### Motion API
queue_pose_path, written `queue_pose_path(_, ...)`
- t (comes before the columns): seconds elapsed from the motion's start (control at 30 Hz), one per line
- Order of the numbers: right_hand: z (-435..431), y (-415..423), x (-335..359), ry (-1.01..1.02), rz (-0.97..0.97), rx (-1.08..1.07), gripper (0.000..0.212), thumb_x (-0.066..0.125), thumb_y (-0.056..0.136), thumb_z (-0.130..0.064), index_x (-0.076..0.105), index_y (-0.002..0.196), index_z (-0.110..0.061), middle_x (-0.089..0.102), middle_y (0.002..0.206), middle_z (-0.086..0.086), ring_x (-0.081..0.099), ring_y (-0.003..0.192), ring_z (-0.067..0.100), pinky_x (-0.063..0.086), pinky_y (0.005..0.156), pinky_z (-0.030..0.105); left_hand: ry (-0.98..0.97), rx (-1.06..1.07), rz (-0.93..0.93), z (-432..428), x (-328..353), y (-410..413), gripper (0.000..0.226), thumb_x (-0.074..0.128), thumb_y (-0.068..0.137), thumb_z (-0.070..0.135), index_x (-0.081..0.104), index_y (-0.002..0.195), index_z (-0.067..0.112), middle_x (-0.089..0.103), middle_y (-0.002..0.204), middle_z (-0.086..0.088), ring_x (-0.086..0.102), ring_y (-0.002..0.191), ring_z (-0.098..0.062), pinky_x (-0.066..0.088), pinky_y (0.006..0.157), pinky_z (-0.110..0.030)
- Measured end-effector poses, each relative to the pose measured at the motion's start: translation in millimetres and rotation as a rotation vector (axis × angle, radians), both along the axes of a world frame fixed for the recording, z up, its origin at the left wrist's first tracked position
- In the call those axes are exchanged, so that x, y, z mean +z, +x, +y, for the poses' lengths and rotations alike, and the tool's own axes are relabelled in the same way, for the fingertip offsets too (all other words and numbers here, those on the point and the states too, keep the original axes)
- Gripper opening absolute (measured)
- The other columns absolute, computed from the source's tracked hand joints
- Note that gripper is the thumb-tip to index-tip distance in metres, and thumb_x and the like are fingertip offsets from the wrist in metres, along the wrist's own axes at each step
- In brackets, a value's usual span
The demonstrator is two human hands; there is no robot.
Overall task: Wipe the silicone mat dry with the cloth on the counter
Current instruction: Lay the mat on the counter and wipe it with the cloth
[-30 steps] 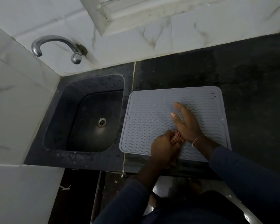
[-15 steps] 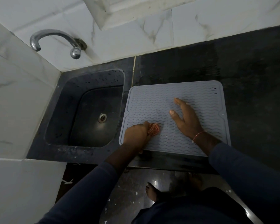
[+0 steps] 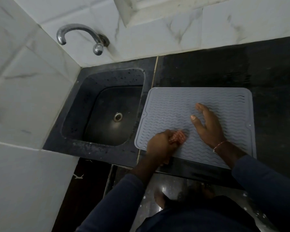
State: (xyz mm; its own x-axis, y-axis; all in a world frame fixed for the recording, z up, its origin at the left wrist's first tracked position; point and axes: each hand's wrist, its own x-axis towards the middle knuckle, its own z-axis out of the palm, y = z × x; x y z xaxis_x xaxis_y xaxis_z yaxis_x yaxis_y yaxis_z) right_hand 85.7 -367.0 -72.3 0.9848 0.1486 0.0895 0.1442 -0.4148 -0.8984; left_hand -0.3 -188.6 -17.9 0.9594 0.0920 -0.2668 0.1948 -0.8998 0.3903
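Note:
A grey silicone mat (image 3: 174, 104) with wavy ridges lies flat on the black counter (image 3: 266, 77), just right of the sink. My left hand (image 3: 159, 144) is shut on a small bunched red-and-white cloth (image 3: 179, 136) and presses it on the mat's near left part. My right hand (image 3: 208, 126) lies flat, fingers spread, on the middle of the mat, holding it down. A thin bracelet circles that wrist.
A dark sink (image 3: 105, 111) with a metal drain (image 3: 118, 116) sits left of the mat, and a chrome tap (image 3: 84, 36) juts from the marble-tiled wall above it. The counter's front edge runs just under the mat. A bare foot (image 3: 159, 198) shows on the floor below.
My left hand swept the cloth from beside the right wrist leftward to the mat's left edge, then came partway back to the right. The right hand stayed flat on the mat.

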Motion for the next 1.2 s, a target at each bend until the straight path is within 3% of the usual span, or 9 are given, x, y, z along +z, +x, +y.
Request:
queue_pose_path(0.23,1,1,-5,-0.044,-0.015,0.021,0.076,0.039,0.085,-0.072,0.039,0.144,-0.024,0.049,0.144,0.002,0.045,0.131,0.018,0.039,0.107,0.051,0.152,0.288,0.008,84,1,-4,0.047,0.056,0.084,0.060,0.058,0.105,0.018,0.069,0.092,-0.006,0.067,0.082,-0.027,0.054,0.071,-0.037)
queue_pose_path(0.37,3,1,-2,-0.038,0.011,-0.012,0.075,0.039,0.085,-0.073,0.041,0.142,-0.024,0.052,0.142,0.001,0.046,0.130,0.018,0.040,0.107,0.050,0.146,0.453,-0.129,88,5,-10,0.045,0.056,0.086,0.061,0.060,0.100,0.018,0.069,0.086,-0.002,0.067,0.078,-0.026,0.052,0.066,-0.035)
queue_pose_path(0.5,13,8,2,-0.076,0.069,-0.083,0.067,0.034,0.088,-0.071,0.045,0.138,-0.027,0.056,0.136,0.000,0.050,0.126,0.019,0.042,0.105,0.049,-0.125,0.167,-0.132,-4,4,-1,0.028,0.057,0.092,0.047,0.058,0.097,0.020,0.064,0.083,0.003,0.063,0.075,-0.018,0.053,0.067,-0.037)
queue_pose_path(0.6,21,25,13,-0.232,0.033,-0.137,0.065,0.025,0.089,-0.069,0.058,0.123,-0.024,0.063,0.120,0.002,0.053,0.115,0.021,0.037,0.104,0.046,0.032,-0.178,-0.096,-50,-2,3,0.039,0.055,0.092,0.049,0.056,0.116,0.019,0.065,0.102,-0.006,0.061,0.089,-0.022,0.049,0.075,-0.036)
queue_pose_path(0.67,25,34,16,-0.370,-0.043,-0.135,0.062,0.023,0.091,-0.062,0.062,0.116,-0.021,0.065,0.115,0.003,0.051,0.114,0.023,0.032,0.103,0.045,0.120,-0.208,-0.098,-35,-6,8,0.045,0.053,0.092,0.052,0.053,0.123,0.019,0.065,0.108,-0.008,0.062,0.094,-0.026,0.048,0.076,-0.035)
queue_pose_path(0.8,24,40,4,-0.518,-0.170,-0.080,0.051,0.031,0.095,-0.053,0.060,0.115,-0.016,0.063,0.119,0.008,0.046,0.123,0.027,0.023,0.112,0.051,0.147,0.036,-0.071,45,-5,10,0.044,0.041,0.093,0.057,0.055,0.115,0.022,0.067,0.099,-0.004,0.064,0.087,-0.025,0.047,0.071,-0.032)
queue_pose_path(0.97,28,41,0,-0.608,-0.136,-0.043,0.055,0.034,0.096,-0.052,0.050,0.133,-0.015,0.043,0.147,0.014,0.030,0.142,0.030,0.014,0.119,0.053,0.323,0.257,0.005,122,-5,26,0.047,0.044,0.093,0.059,0.051,0.111,0.016,0.067,0.101,-0.012,0.064,0.092,-0.034,0.042,0.070,-0.036)
queue_pose_path(1.1,30,41,6,-0.576,-0.071,-0.057,0.065,0.026,0.095,-0.057,0.042,0.142,-0.015,0.032,0.155,0.013,0.022,0.147,0.026,0.009,0.121,0.048,0.161,0.326,-0.108,93,1,46,0.046,0.043,0.094,0.057,0.051,0.107,0.014,0.067,0.096,-0.012,0.065,0.088,-0.033,0.048,0.070,-0.036)
queue_pose_path(1.2,30,41,10,-0.433,-0.026,-0.104,0.069,0.024,0.093,-0.059,0.041,0.143,-0.014,0.038,0.153,0.011,0.028,0.145,0.022,0.012,0.121,0.046,-0.091,0.146,-0.114,18,2,60,0.035,0.041,0.098,0.051,0.051,0.106,0.018,0.066,0.089,-0.003,0.063,0.078,-0.021,0.052,0.068,-0.036)
